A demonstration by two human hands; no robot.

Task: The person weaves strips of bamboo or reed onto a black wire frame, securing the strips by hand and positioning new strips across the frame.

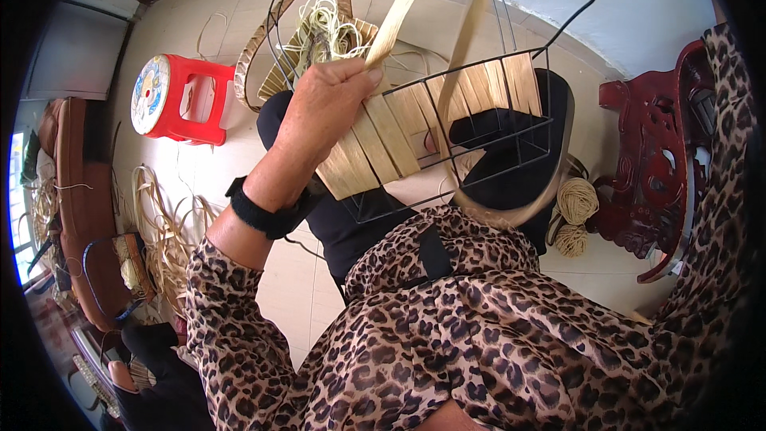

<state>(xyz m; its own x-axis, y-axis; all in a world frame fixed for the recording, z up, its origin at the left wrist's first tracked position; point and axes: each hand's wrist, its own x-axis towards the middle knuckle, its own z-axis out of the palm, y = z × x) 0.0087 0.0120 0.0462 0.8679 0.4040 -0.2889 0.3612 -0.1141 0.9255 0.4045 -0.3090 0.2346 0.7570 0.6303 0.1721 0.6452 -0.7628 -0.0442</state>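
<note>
A black wire basket frame (499,166) rests tilted across my lap, with flat tan strips (391,134) wrapped side by side over part of it. My left hand (331,104) is closed at the frame's upper rim, pinching a pale flat strip (405,4) that sticks up from the thumb. Another long strip (464,40), blurred by motion, runs down through the frame and loops below it over my lap. My right sleeve (722,128) reaches up along the right edge; the right hand lies outside the picture.
Beyond my left hand stands a handled basket (275,80) filled with pale cord (323,20). A red stool (195,100) is on the left, near loose strips (155,215) on the floor. At right are balls of twine (576,201) and dark red carved furniture (650,152).
</note>
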